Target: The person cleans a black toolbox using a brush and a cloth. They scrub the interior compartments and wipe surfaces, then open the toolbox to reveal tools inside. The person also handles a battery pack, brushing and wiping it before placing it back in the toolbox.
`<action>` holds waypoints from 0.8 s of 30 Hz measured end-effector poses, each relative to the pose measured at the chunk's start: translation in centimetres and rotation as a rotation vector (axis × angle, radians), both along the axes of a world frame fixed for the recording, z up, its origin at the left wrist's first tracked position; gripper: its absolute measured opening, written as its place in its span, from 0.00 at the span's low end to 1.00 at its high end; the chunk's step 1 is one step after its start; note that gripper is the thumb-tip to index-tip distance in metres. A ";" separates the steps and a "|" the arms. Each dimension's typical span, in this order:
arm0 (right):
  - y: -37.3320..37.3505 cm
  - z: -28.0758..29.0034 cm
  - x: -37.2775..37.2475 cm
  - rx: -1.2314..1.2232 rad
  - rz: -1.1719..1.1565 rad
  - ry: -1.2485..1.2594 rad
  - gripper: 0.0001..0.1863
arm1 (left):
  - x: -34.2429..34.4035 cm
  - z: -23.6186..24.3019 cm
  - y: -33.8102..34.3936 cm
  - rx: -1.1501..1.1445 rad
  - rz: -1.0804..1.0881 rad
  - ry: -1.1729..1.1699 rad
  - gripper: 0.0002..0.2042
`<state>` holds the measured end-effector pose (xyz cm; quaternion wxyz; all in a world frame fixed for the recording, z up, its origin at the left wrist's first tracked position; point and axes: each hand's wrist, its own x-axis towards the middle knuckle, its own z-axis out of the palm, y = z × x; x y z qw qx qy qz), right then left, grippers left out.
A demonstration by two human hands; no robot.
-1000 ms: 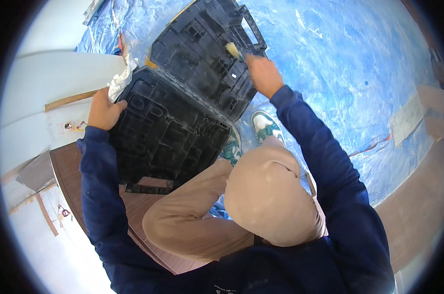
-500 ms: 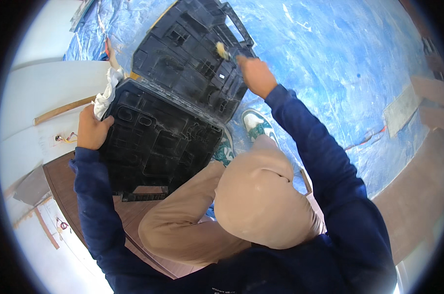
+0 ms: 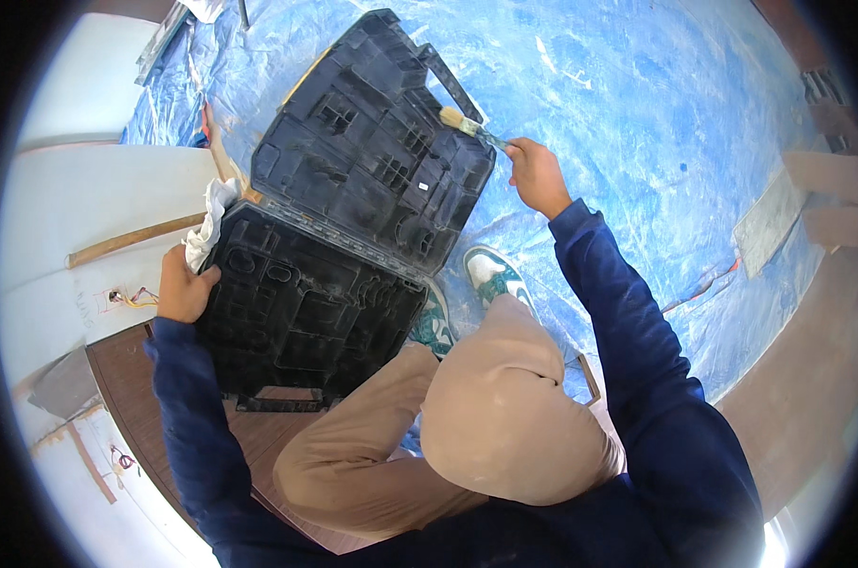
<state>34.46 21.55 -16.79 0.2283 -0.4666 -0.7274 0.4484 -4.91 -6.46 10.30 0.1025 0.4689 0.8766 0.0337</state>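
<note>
This looks like an indoor room under construction or renovation: blue plastic sheeting (image 3: 618,189), marked with pale smears, covers much of the floor, and loose coloured wires (image 3: 143,300) stick out of the white wall (image 3: 79,204), with a second wire bundle (image 3: 123,462) lower in view. A wooden strip (image 3: 131,242) runs across that white surface, while brown boards (image 3: 826,172) and a greyish panel (image 3: 768,222) lie about at the right. An open black moulded tool case (image 3: 415,142) and a bristle paintbrush (image 3: 455,118) also suit a work site.
</note>
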 end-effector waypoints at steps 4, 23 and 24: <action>1.7 -2.1 -1.1 0.027 -0.203 0.144 0.23 | -4.7 0.0 -0.1 0.000 0.052 -0.130 0.25; 4.2 14.2 -2.7 -0.033 -0.372 0.578 0.27 | -5.9 12.1 -4.9 -0.107 -0.321 0.418 0.33; 4.1 14.8 -2.6 -0.025 -0.369 0.583 0.28 | -6.2 11.1 -5.2 -0.051 -0.363 0.414 0.31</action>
